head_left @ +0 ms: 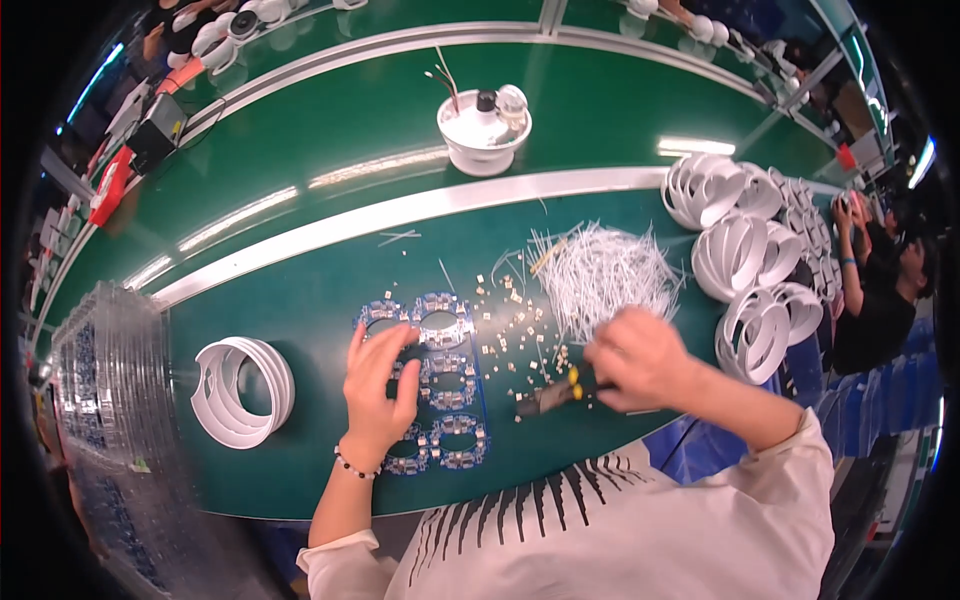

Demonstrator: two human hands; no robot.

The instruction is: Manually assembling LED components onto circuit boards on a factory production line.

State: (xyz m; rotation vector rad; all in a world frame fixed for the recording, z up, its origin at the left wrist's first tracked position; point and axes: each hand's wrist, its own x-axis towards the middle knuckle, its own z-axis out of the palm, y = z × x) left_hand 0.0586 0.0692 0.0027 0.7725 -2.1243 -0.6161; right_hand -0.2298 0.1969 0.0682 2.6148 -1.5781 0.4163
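Note:
My left hand [378,392] lies over a panel of blue ring-shaped circuit boards [458,440], thumb and fingers apart. The boards carry small pale and metallic parts, and my hand hides some of the left-hand rings. To the right, my right hand [640,362] is curled and blurred by motion. From beneath it sticks out a hand tool [548,398] with a dark head and black-and-yellow handle, also smeared, its exact kind unclear. Small cream connectors [515,340] lie scattered between the boards and my right hand. Just beyond that hand rises a heap of thin white strips [605,275].
A white ribbed ring [242,392] stands at left, beside stacked clear plastic trays [110,380]. More white rings [735,255] cluster at right. Past the white rail [400,208], a white round housing [484,140] with wires sits on the green surface. Another person [885,285] is at far right.

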